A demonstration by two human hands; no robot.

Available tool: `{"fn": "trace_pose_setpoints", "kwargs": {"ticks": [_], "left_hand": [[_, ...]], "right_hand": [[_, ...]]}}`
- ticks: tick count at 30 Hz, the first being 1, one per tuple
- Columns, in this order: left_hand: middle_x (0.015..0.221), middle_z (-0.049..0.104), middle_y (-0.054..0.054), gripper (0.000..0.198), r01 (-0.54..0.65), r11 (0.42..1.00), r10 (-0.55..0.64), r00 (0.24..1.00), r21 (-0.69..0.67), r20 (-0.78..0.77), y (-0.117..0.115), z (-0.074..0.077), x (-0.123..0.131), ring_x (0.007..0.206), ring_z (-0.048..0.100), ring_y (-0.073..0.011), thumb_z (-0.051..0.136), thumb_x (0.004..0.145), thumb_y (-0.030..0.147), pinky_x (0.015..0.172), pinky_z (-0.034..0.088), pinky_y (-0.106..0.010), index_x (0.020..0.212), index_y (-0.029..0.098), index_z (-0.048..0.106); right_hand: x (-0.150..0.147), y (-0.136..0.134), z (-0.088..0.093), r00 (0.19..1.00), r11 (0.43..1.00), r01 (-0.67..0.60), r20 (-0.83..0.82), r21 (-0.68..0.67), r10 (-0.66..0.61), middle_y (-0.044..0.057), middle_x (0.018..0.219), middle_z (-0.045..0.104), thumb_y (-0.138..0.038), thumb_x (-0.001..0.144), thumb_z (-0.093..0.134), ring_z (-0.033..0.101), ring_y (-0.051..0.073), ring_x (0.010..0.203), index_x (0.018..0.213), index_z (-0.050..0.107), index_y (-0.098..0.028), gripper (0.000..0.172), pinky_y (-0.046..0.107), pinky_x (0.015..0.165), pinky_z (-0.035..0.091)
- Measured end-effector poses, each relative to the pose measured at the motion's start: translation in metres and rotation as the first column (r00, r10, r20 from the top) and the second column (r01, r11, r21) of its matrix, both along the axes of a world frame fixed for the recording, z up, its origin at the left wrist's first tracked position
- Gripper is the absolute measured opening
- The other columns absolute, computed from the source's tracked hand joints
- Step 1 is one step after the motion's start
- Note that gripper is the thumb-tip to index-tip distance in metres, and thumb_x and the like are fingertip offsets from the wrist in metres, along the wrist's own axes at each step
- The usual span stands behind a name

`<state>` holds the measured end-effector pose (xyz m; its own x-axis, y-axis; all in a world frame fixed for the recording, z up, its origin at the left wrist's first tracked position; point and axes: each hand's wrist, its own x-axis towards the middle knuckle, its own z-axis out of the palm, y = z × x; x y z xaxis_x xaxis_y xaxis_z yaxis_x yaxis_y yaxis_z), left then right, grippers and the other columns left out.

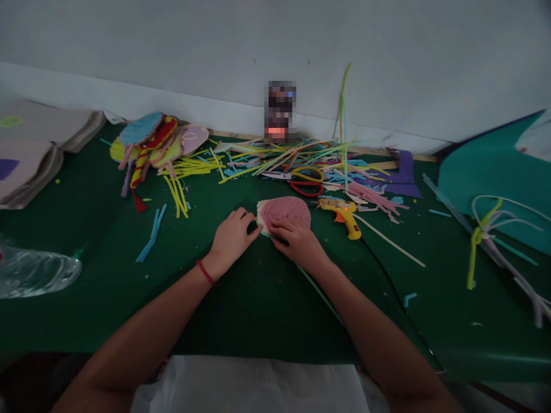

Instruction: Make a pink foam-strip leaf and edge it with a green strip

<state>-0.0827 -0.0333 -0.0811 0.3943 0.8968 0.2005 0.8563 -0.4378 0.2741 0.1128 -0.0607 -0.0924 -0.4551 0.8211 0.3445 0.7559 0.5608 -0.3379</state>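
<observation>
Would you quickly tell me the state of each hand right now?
Left hand: fingers curled at the left edge of the pink foam piece; a grip cannot be told.
Right hand: open, fingers resting on the piece's near edge.

Green table (258, 298) bears foam strips (275, 158), glue gun (344, 215), scissors (306, 182), bottle (34, 272)

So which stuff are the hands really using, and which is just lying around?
In use: left hand, right hand, pink fan piece under both.
Lying about, untouched: glue gun, scissors, strips, water bottle, teal sheet.
</observation>
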Motion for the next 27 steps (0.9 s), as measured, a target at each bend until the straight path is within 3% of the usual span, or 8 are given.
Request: {"fn": "trace_pose_setpoints", "kwargs": {"ticks": [7,21,27], "left_hand": [[0.102,0.060,-0.007,0.019,0.002,1.000,-0.002,1.000,-0.014,-0.012,-0.0001,0.0008,0.0003,0.096,0.058,-0.0216,0.056,0.090,0.033,0.077,0.048,-0.031,0.098,0.017,0.063],[0.102,0.061,-0.006,0.018,-0.007,1.000,0.007,1.000,0.002,-0.023,-0.0005,0.0015,0.0007,0.095,0.058,-0.0204,0.057,0.090,0.033,0.075,0.046,-0.029,0.096,0.018,0.063],[0.103,0.060,-0.006,0.017,-0.004,1.000,0.004,1.000,-0.005,-0.015,-0.0004,0.0010,0.0001,0.096,0.057,-0.0206,0.057,0.090,0.032,0.074,0.046,-0.029,0.097,0.018,0.063]], "right_hand": [[0.0012,0.0007,-0.0052,0.999,0.998,-0.006,0.037,0.056,0.004,0.008,0.117,0.069,-0.020,0.090,0.055,0.062,0.025,0.113,0.105,0.072,-0.018,0.023,0.040,0.096,0.051],[0.0023,0.0006,-0.0034,1.000,0.999,-0.019,0.015,0.044,0.019,0.007,0.118,0.069,-0.019,0.090,0.056,0.061,0.023,0.116,0.106,0.067,-0.022,0.020,0.040,0.100,0.048],[0.0034,0.0018,-0.0024,0.999,0.998,-0.034,0.015,0.050,0.033,0.008,0.115,0.069,-0.020,0.091,0.056,0.062,0.023,0.111,0.100,0.069,-0.020,0.016,0.038,0.092,0.051]]}}
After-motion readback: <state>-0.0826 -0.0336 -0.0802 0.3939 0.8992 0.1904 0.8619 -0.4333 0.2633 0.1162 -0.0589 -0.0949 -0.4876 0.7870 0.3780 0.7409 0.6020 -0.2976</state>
